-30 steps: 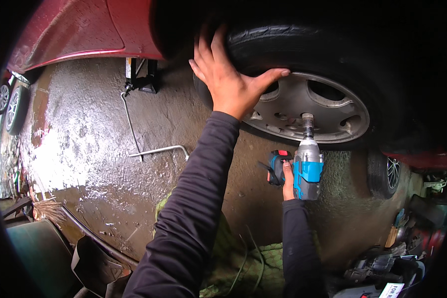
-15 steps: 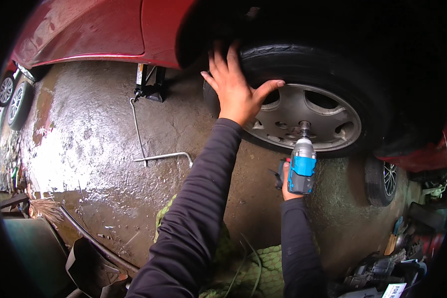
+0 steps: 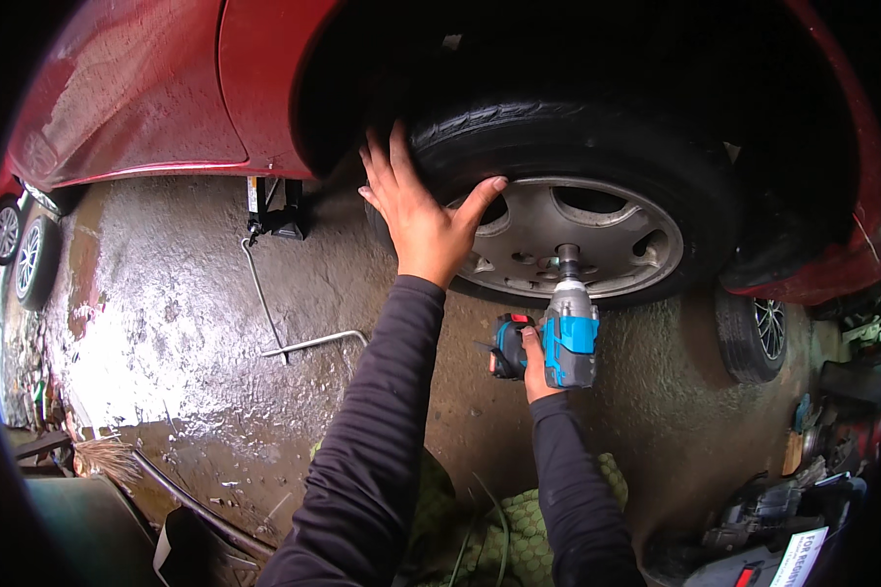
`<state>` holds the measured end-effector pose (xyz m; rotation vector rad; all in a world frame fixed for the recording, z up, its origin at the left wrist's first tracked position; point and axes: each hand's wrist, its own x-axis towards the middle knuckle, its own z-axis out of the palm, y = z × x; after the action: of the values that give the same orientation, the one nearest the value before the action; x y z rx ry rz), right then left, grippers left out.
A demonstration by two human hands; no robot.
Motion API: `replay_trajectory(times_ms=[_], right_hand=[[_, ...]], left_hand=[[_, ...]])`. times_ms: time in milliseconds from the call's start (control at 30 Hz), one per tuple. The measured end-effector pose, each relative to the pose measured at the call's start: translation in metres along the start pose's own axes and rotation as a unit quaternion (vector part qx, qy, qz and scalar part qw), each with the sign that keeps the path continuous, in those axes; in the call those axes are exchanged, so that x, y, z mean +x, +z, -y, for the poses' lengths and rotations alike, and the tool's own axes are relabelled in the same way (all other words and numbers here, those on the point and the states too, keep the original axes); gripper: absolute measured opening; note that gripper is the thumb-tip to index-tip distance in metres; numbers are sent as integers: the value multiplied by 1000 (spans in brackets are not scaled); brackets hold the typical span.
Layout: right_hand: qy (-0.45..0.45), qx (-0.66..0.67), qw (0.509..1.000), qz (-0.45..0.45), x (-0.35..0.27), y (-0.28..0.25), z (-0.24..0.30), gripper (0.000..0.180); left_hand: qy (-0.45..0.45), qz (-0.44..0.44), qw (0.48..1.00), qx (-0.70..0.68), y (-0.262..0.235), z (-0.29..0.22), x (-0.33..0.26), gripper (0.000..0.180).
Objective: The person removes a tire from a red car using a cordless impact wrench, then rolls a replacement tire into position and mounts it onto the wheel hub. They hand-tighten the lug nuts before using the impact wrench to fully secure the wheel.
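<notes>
My left hand (image 3: pixel 423 217) lies spread on the upper left of a black tire (image 3: pixel 504 137), thumb reaching over the edge of its silver wheel (image 3: pixel 612 230). The fingers are apart and hold nothing. Low in front of the wheel, my right hand (image 3: pixel 537 368) grips a blue and grey cordless impact wrench (image 3: pixel 571 338) with a black and red battery. A dark socket (image 3: pixel 569 260) on its nose meets the wheel near the centre, at a lug hole. Whether a nut sits inside the socket is hidden.
A red car body (image 3: pixel 157 108) overhangs the wheel. A jack (image 3: pixel 282 217) with a hooked rod stands under it, and a bent metal bar (image 3: pixel 313 343) lies on the wet floor. Loose wheels (image 3: pixel 752 338) stand at both sides. Car parts (image 3: pixel 773 509) crowd the lower right.
The wheel and both hands sit further left in view. The impact wrench has turned a little, so its battery shows more. My left hand stays spread on the tire.
</notes>
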<state>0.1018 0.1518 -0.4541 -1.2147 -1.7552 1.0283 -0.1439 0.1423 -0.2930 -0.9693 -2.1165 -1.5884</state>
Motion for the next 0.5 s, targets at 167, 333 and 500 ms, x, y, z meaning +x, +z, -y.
replay_trajectory(times_ms=[167,333,500], right_hand=[[72,137,988,-2,-7,16,44,30],[65,142,988,-21,-6,20,24,33],[118,250,960,-47,-11,15,43,33]], left_hand=[[-1,8,1000,20,-11,1,-1,114],[-8,1,1000,2,-16,-1,-3,117],[29,-81,996,31,-34,-18,-22,62]])
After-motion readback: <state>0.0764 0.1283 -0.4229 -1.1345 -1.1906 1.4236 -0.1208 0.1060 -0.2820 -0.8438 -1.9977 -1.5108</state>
